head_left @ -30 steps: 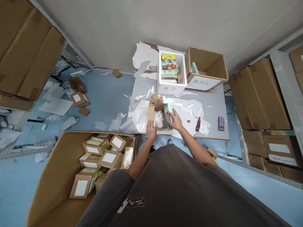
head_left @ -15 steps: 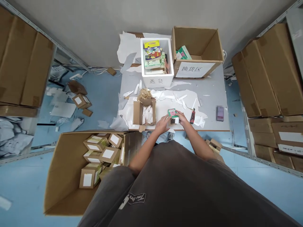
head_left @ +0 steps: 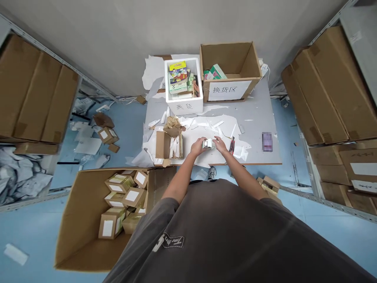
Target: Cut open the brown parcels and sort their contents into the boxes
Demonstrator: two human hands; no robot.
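Note:
My left hand [head_left: 198, 146] is closed on the left side of a small white and green box [head_left: 207, 144] over the front of the table. At the box's right side is my right hand [head_left: 220, 144], its fingers curled near the edge; whether they grip it is too small to tell. Left of my hands stands an open carton [head_left: 163, 144] with pale paper inside and crumpled brown paper [head_left: 172, 122] at its back. A red and black cutter [head_left: 232, 146] lies to the right of my right hand.
Behind are a white foam box [head_left: 185, 106] holding colourful packs and a labelled carton [head_left: 231, 91] with green boxes. A purple blurred object [head_left: 267, 142] lies at the table's right. A large carton [head_left: 79, 220] of parcels stands lower left. Shelved cartons [head_left: 341, 86] flank the table.
The view has shifted. The small box has turned from its green and pink face to a mostly white side, and the dark item beneath it no longer shows.

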